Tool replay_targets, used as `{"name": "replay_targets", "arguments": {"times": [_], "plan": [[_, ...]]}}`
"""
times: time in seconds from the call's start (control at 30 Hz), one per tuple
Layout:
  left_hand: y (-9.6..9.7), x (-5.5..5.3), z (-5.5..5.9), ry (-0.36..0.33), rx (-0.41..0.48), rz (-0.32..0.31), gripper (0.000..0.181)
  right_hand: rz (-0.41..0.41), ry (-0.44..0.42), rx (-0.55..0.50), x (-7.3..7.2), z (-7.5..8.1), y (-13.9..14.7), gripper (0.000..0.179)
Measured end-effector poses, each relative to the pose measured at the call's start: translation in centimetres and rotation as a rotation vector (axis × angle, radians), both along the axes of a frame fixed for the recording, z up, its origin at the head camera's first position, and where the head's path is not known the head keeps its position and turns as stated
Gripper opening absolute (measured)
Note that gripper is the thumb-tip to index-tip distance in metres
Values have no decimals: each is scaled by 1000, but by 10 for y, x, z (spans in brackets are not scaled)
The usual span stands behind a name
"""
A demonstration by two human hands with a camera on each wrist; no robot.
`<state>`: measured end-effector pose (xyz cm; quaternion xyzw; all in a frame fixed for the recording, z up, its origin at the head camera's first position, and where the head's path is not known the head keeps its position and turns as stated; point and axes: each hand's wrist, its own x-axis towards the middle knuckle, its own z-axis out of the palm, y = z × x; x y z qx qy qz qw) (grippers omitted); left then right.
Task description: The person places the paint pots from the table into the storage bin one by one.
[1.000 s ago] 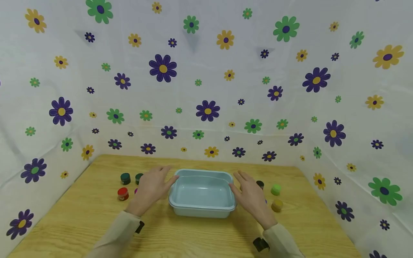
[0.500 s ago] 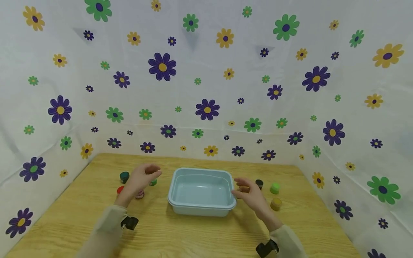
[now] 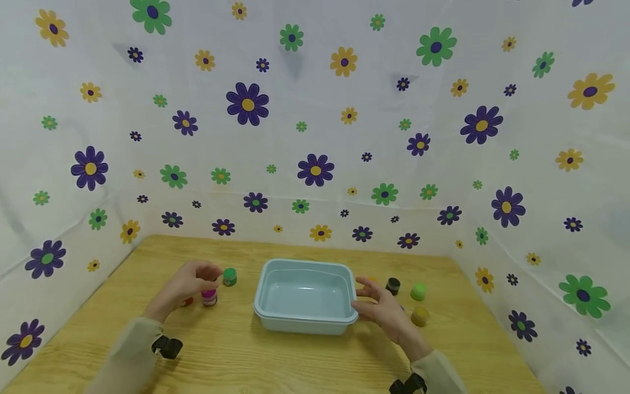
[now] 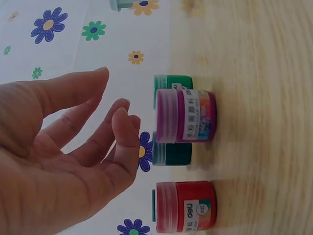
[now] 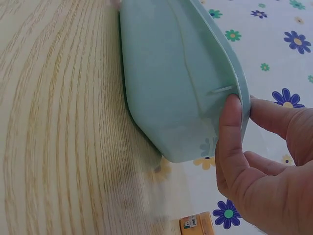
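A light blue plastic basin [image 3: 305,318] stands on the table, its inside bare. At its right side my right hand [image 3: 389,314] pinches the rim between thumb and fingers, close up in the right wrist view on the basin's wall [image 5: 176,73]. My left hand [image 3: 184,287] hovers by the paint jars at left, fingers loosely bent, holding nothing. Near it are a magenta paint jar [image 4: 198,115], a red paint jar [image 4: 198,205], a green paint jar [image 3: 229,277] and a dark green paint jar [image 4: 176,154]. In the head view the hand partly covers the red one.
Right of the basin stand a black paint jar [image 3: 392,286], a light green paint jar [image 3: 418,291] and a yellow-brown paint jar [image 3: 420,316]. An orange paint jar [image 5: 196,224] sits near my right hand. Flower-printed sheeting [image 3: 315,137] walls the wooden table [image 3: 275,361] at back and sides.
My left hand has moved left, away from the basin and toward the jars. My right hand has stayed at the basin's right rim, its fingers now closer around it. The basin has hardly moved.
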<state>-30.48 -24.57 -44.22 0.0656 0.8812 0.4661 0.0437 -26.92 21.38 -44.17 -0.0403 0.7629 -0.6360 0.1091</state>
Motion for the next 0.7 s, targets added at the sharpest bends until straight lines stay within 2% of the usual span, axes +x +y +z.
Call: {"name": "replay_targets", "arguments": {"times": [0.1,0.3,0.4,0.7], "plan": [[-4,3,-2,-4,-20,-13,36,19,-9,-10,0,0,0,76],[-4,5,-10,-72,-48,-32,42,61,-23,-27,-1,-1,4,74],[-5,5,-13,-83,-71,-42,42,75,-30,-23,-2,-1,4,73],[-7,-1,-8,-102,-107,-55,42,85,-34,-23,-4,0,5,72]]}}
